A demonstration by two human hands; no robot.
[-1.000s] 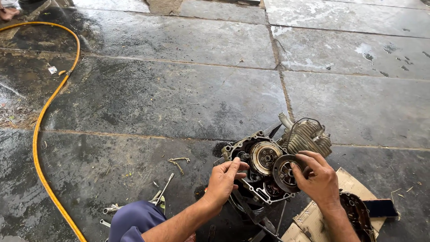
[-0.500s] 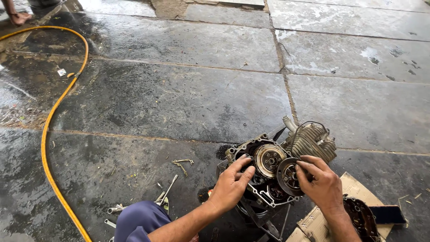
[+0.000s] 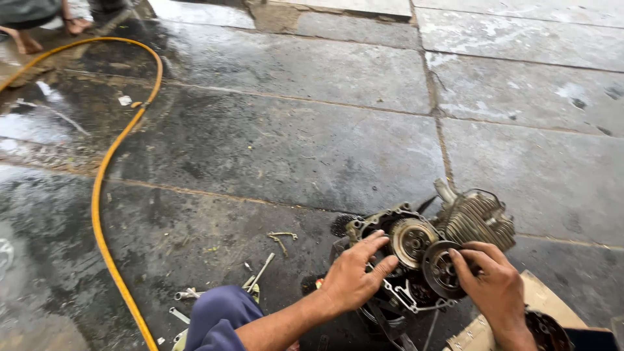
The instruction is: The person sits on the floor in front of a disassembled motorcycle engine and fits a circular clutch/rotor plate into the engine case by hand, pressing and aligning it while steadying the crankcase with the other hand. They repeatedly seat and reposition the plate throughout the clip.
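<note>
Nearest the camera, a knee in blue-purple cloth [image 3: 218, 318] rises at the bottom edge, just left of the opened, greasy metal motorcycle engine [image 3: 416, 260] that lies on its side on the wet stone floor [image 3: 279, 149]. The person's left hand [image 3: 354, 276] lies flat on the engine's open side, fingers spread and pressed against the casing rim, seemingly to steady the block. The right hand [image 3: 497, 286] pinches the edge of a dark round toothed disc [image 3: 443, 270] between thumb and fingers, holding it tilted just right of the brass-coloured round clutch drum [image 3: 411, 242] that sits in the casing; the disc appears held apart from the drum rather than seated on it.

A flat piece of brown cardboard [image 3: 539, 302] lies under the engine's right side, likely to keep parts off the wet ground, with another dark round part [image 3: 549, 331] resting on it. The finned grey cylinder [image 3: 478, 218] points away to the engine's upper right.

Left of the engine, small metal tools and bolts [image 3: 257, 279] are scattered on the stone, close to the knee. Farther left, a yellow hose [image 3: 107, 188] curves across the slabs. Well beyond the engine, at the top left corner, another person's bare feet [image 3: 49, 32] stand near the hose.
</note>
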